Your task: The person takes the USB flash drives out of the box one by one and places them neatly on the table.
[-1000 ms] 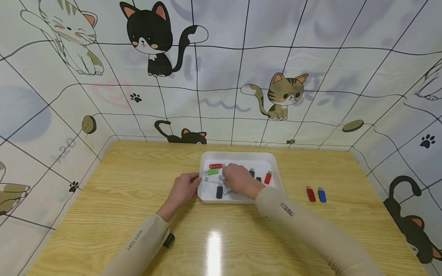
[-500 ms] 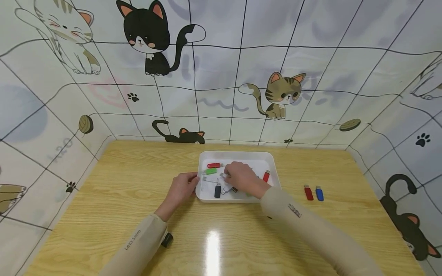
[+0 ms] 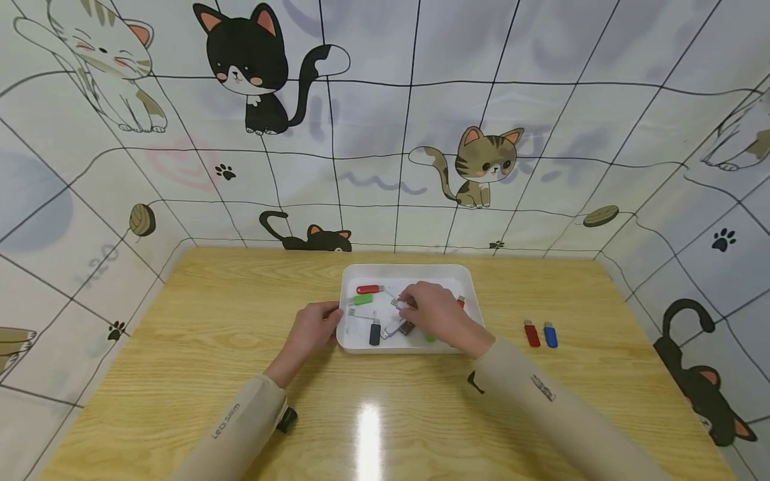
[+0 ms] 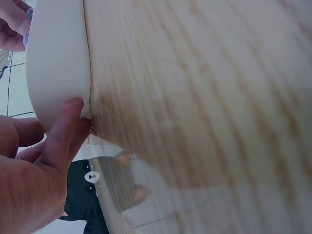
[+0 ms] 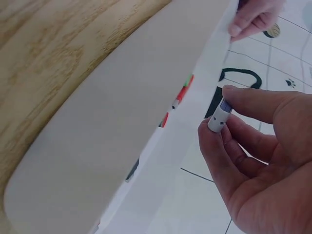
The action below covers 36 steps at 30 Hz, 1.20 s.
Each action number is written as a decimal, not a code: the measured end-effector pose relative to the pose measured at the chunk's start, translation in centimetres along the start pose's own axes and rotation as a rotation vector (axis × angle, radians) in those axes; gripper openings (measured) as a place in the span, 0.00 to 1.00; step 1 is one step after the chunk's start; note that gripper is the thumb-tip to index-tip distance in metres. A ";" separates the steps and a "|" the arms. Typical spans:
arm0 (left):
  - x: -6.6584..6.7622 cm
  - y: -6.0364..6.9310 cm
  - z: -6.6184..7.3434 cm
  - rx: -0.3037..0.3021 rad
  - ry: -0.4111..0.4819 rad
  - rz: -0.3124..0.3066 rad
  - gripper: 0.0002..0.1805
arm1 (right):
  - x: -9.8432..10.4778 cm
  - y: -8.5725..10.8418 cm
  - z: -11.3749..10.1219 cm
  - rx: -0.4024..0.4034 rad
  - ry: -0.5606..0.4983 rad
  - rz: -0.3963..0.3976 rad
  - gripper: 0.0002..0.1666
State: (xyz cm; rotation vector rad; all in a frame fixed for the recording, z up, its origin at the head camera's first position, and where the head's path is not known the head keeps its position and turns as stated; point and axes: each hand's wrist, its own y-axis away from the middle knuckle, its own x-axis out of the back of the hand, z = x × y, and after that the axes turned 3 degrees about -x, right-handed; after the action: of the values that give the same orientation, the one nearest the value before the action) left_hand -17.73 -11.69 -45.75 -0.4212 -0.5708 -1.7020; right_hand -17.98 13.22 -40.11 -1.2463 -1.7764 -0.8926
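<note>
Backdrop: pale cloth (image 3: 373, 120) round three sides, black grid lines, cartoon cats (image 3: 255, 53) and paw prints (image 3: 723, 240).
Table (image 3: 222, 334): light wood grain, bright glare streak (image 3: 368, 434) on its near part.
Sleeves: beige; left sleeve (image 3: 234, 427) with lettering, right sleeve (image 3: 547, 401) with a small black print. Both reach in from the near side.
Tray (image 3: 430, 270): white, low-walled, about midway between the table's side edges, closer to its far edge.
Left hand (image 3: 313, 327): fingers grasping the tray's left edge, fingertips against the outer wall.
Right hand (image 3: 436, 310): over the tray, thumb and fingertip pinching a pale drive (image 5: 220, 117), bluish-purple at one end.
Pale drive: over the tray, slightly left of its middle.
Tray drives: red drive (image 3: 369, 289) by the far left corner; green drive (image 3: 362, 300) just below it; black drive (image 3: 375, 333) toward the near left corner; dark drive (image 3: 407, 328) right of that; others partly hidden behind the right hand.
Loose pair: dark red drive (image 3: 532, 334) and blue drive (image 3: 550, 335), side by side between tray and table's right edge.
</note>
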 end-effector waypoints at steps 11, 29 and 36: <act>0.2 0.1 0.0 0.011 -0.003 -0.010 0.22 | 1.7 3.0 1.8 -0.044 -0.083 0.076 0.12; 0.2 0.0 0.2 0.018 0.008 -0.019 0.22 | 4.1 8.0 7.7 -0.165 -0.135 0.229 0.18; 0.3 0.1 0.2 0.012 -0.004 -0.021 0.22 | 5.5 9.8 10.7 -0.236 -0.132 0.236 0.20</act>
State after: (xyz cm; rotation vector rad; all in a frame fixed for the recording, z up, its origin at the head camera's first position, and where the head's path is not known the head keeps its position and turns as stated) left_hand -17.69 -11.80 -45.37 -0.4118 -0.5904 -1.7170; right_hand -11.99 27.51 -39.03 -1.6630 -1.6137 -0.9182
